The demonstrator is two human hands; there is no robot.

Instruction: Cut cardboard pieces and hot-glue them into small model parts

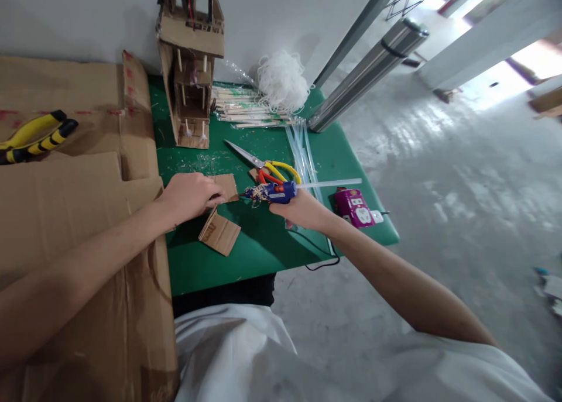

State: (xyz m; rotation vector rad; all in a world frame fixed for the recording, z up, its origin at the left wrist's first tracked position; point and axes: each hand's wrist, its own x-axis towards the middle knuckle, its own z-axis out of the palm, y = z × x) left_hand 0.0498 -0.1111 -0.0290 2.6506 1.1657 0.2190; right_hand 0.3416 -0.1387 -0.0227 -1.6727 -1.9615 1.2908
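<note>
My right hand (298,210) is closed around a blue hot glue gun (281,192) with a clear glue stick (336,183) poking out of its back. The gun's nozzle points left and meets the right edge of a small cardboard piece (227,186). My left hand (188,196) is closed at that piece's left side, its fingers bent over the cardboard. Just below lies a second, folded cardboard piece (223,233) on the green table (202,273). Scissors (263,163) with red and yellow handles rest behind the glue gun, their blades slightly apart.
A tall cardboard structure (191,36) stands at the back. Beside it are wooden sticks (246,106), a white tangle of string (283,81), and spare glue sticks (302,150). A purple power box (355,206) sits near the right edge. Cardboard sheets (74,215) with yellow-black pliers (35,137) cover the left.
</note>
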